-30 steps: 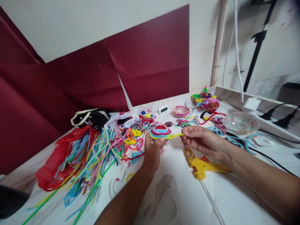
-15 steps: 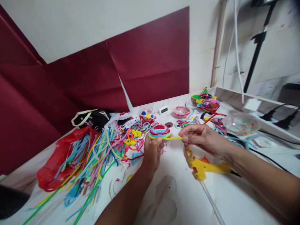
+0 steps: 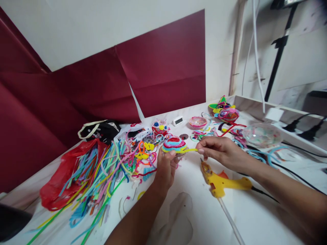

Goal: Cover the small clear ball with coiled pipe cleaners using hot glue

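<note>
My left hand [image 3: 166,166] is closed around a small bowl [image 3: 174,145] covered in rings of red, pink, blue and yellow pipe cleaner. The thumb presses on its near edge. From the outer ring a yellow pipe cleaner [image 3: 191,150] runs off to the right. Its free end is pinched between the thumb and fingers of my right hand [image 3: 217,151]. Just below that hand lies a yellow hot glue gun [image 3: 222,182], its nozzle pointing up and left and a clear glue stick [image 3: 231,219] sticking out toward me.
Many loose pipe cleaners [image 3: 102,173] spill from a red plastic bag [image 3: 57,180] on the left. Behind stand a decorated ball with eyes [image 3: 159,127], a small digital clock [image 3: 177,120] and a pink-rimmed bowl [image 3: 198,122]. A clear bowl [image 3: 263,134] and cables sit at right.
My right hand has shifted slightly, still pinching the yellow pipe cleaner, which dips a little more near the bowl. More of the glue gun's nozzle shows. The bowl stays in my left hand.
</note>
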The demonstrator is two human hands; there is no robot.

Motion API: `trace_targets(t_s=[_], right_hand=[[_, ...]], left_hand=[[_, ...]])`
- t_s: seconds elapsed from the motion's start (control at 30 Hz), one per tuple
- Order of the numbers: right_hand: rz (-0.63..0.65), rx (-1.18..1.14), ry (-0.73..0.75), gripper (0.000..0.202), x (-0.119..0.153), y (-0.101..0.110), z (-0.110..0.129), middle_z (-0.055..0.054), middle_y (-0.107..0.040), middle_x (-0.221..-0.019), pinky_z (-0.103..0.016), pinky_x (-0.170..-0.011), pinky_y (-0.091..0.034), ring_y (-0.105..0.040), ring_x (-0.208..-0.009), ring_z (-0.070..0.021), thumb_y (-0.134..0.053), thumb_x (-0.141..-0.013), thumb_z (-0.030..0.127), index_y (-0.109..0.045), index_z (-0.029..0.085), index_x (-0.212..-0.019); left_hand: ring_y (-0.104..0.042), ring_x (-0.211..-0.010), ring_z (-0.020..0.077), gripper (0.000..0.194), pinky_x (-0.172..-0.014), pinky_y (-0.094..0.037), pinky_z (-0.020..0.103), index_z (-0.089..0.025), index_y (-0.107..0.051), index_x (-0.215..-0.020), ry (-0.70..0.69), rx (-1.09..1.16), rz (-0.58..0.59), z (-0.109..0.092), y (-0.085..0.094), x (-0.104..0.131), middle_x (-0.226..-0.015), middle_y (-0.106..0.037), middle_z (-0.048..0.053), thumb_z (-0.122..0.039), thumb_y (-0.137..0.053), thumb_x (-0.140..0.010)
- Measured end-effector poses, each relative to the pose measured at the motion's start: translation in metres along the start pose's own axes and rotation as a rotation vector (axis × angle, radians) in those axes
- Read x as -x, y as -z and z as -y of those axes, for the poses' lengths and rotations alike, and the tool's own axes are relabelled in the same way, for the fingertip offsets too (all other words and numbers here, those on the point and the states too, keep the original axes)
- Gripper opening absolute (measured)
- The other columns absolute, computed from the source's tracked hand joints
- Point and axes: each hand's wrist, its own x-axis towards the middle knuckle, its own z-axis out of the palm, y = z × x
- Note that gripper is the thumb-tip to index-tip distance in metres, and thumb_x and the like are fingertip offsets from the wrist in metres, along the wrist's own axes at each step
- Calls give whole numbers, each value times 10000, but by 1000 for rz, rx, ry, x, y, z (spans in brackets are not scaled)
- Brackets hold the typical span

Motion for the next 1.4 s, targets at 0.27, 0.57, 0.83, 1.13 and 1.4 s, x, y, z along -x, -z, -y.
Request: trace_targets(t_s=[0.27, 0.57, 0.83, 1.13, 1.4], right_hand=[[-19, -50, -39, 303, 0, -3, -5, 0, -567, -679, -259, -593, -413, -505, -644, -138, -599, -883, 466, -614, 184, -775], [-31, -214, -95, 311, -2, -9, -7, 33, -510, -657, -247, -584, -357, -450, -629, -122, -696, -807, 467, -606, 178, -736], [-36, -255, -94, 285, -3, -12, -12, 36, -531, -659, -245, -597, -342, -449, -630, -111, -720, -788, 430, -626, 166, -740], [-34, -310, -133, 288, -3, -13, -12, 2, -646, -720, -264, -653, -404, -552, -689, -146, -764, -746, 441, -663, 171, -748], [-9, -365, -140, 285, -2, -13, -7, 0, -654, -719, -259, -647, -411, -561, -684, -137, -796, -719, 423, -671, 167, -735]], left_hand=[[-722, -922, 248, 447, -845, -560, 377, -175, -609, -1141, 30, 67, 57, 2, 2, 2, -995, -753, 76, -257, -668, -706], [-733, -909, 268, 526, -863, -551, 395, -194, -590, -1198, 113, 95, 115, 0, 0, 6, -989, -760, 67, -326, -689, -699], [-736, -870, 231, 453, -881, -552, 363, -165, -650, -1139, 162, 145, 178, -2, -2, 8, -923, -781, 59, -333, -691, -720], [-728, -905, 240, 328, -915, -546, 383, -126, -732, -963, 232, 172, 232, -2, 0, 8, -938, -786, 76, -353, -691, -729], [-730, -906, 239, 361, -912, -556, 388, -121, -732, -1000, 282, 208, 294, -4, 2, 8, -951, -786, 78, -361, -678, -736]])
